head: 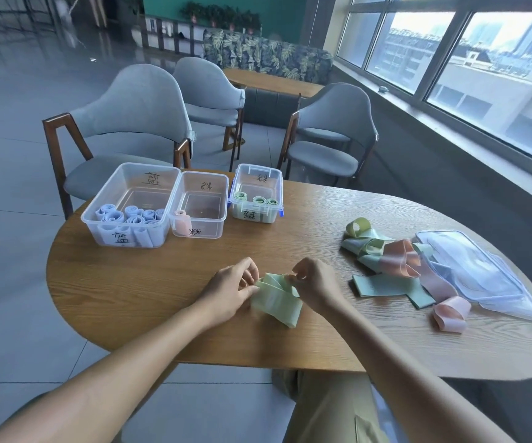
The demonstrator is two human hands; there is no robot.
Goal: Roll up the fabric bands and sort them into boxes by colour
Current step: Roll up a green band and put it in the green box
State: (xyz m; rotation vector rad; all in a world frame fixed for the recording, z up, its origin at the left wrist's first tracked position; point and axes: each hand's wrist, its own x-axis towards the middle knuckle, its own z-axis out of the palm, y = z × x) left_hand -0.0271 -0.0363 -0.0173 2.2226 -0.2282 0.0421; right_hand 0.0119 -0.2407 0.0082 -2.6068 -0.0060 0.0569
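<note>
A light green fabric band (275, 303) lies on the wooden table (149, 282) in front of me. My left hand (231, 287) pinches its far left edge and my right hand (314, 284) pinches its far right end, the band folded between them. At the back stand three clear boxes: a large box (130, 206) with several blue rolls, a middle box (199, 206) with one pink roll (182, 222), and a right box (256, 193) with three green rolls. A loose pile of green and pink bands (392, 263) lies to the right.
A clear plastic lid or bag (482, 273) lies at the table's right end, beside a curled pink band (450, 314). Grey chairs (136, 123) stand behind the table. Windows run along the right wall. The table's front edge is close to my lap.
</note>
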